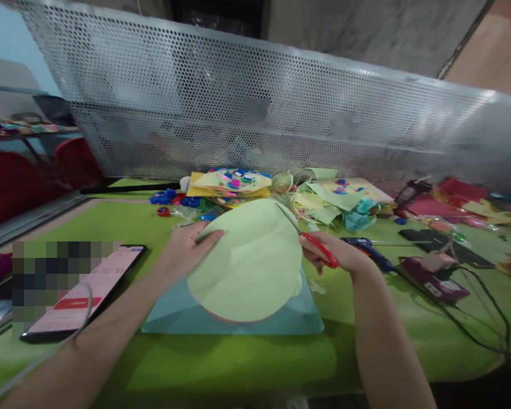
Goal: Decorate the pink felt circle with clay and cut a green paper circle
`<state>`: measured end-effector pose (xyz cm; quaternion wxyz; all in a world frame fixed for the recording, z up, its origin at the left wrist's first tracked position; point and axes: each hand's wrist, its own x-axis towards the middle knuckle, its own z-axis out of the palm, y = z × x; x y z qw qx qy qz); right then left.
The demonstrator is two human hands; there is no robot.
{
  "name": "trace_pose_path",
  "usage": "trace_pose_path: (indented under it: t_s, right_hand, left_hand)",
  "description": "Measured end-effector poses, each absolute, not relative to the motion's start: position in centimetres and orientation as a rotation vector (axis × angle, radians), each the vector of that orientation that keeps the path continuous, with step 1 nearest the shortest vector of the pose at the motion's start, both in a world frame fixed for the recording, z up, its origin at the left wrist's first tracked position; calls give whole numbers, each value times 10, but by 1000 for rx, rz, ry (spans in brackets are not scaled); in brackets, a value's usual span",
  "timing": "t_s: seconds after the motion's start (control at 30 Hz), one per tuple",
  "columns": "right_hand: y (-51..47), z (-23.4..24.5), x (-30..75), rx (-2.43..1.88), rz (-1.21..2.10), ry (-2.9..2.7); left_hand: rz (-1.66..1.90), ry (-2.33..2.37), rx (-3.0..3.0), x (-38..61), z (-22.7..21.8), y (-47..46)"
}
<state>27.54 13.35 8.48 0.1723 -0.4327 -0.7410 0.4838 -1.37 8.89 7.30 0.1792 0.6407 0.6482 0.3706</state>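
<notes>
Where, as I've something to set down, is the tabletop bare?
Green tabletop is bare behind the phone, left of the left hand, and in front of the blue sheet. Paper scraps crowd the back; the glue gun and maroon box crowd the right.

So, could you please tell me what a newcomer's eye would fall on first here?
Probably the large pale green paper at the centre, with the left hand gripping its left edge and the right hand holding red-handled scissors at its upper right edge. Next, perhaps, the big phone lying at the left and the perforated metal panel spanning the background.
</notes>
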Motion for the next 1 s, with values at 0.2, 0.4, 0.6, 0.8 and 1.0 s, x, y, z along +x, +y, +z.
trace_pose_path:
  t_s: [0.2,0.4,0.6,0.8,1.0]
  right_hand:
    - [134,84,275,-1227,1346,-2159]
    - [133,87,277,-1205,1379,-2186]
    - [134,84,281,-1188,1394,-2231]
    - [134,83,285,-1210,1405,-2262]
    - [134,86,285,-1274,1417,-2317]
  left_hand:
    - [950,1805,1947,-15,72,89]
    - [904,1774,2011,-16,72,91]
    - [845,1747,2064,-16,72,91]
    - [787,1704,2106,-18,69,92]
    - [728,1687,2116,-20,68,93]
